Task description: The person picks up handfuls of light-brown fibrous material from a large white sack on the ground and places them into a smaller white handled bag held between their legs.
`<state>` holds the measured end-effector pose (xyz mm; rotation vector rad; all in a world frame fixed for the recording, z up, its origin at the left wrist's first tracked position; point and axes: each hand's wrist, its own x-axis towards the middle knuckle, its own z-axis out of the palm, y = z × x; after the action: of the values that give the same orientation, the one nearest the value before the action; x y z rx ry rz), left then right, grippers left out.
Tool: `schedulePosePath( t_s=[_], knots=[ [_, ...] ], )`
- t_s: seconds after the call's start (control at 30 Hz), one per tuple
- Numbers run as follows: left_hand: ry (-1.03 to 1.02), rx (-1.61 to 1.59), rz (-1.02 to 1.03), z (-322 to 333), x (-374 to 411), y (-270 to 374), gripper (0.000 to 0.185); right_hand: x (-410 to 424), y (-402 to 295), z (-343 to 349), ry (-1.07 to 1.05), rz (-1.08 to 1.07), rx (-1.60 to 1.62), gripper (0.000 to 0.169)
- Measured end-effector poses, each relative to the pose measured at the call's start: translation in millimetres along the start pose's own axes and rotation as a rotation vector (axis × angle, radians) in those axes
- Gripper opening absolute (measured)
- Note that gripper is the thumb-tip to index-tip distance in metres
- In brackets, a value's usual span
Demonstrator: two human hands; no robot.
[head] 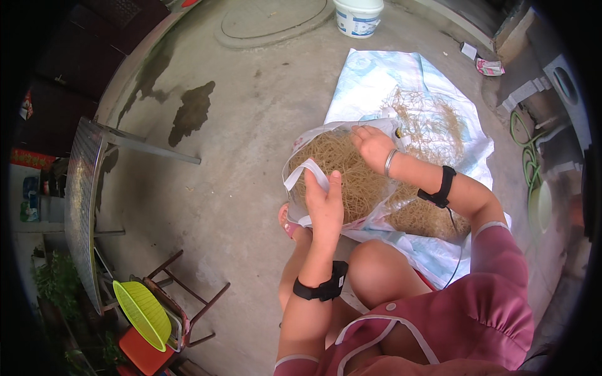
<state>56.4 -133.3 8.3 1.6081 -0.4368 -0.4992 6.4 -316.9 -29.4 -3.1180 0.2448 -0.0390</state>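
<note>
In front of me a pale fabric bag (295,207) gapes wide, filled with tan dried strands (348,197) like thin noodles or straw. My left hand (324,204) is at the near left of its mouth, thumb raised, with a white strap handle (294,177) looped by its fingers. Whether those fingers grip the strap I cannot tell. My right hand (375,148) grips the bag's far rim, fingertips over the edge. More loose tan strands (423,221) lie beside the bag on a white and light-blue sheet (367,80).
A white bucket (360,23) stands beyond the sheet. To the left are a tilted table (84,202), a yellow plastic basket (143,315) and a metal-legged chair (202,308). A green hose (529,160) hangs at the right. A thin cable (458,263) trails from my right armband.
</note>
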Motion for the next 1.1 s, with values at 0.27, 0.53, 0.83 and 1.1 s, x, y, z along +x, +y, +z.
schedulePosePath(
  t_s=[0.27, 0.53, 0.83, 1.1],
  knots=[
    [0.05, 0.041, 0.014, 2.9, 3.7, -9.6, 0.045, -0.1, -92.1, 29.3, -0.063, -0.206, 0.557, 0.045],
    [0.123, 0.057, 0.068, -2.6, 1.1, 1.3, 0.05, 11.4, -110.4, 44.3, -0.236, -0.223, 0.616, 0.048],
    [0.149, -0.192, 0.0, -14.4, -2.4, 9.1, 0.051, 21.3, -122.7, 78.5, -0.304, -0.283, 0.399, 0.049],
    [0.143, -0.193, 0.018, -20.0, 1.6, 8.8, 0.051, 6.7, -109.7, 17.6, -0.415, -0.48, 0.202, 0.05]
  ],
)
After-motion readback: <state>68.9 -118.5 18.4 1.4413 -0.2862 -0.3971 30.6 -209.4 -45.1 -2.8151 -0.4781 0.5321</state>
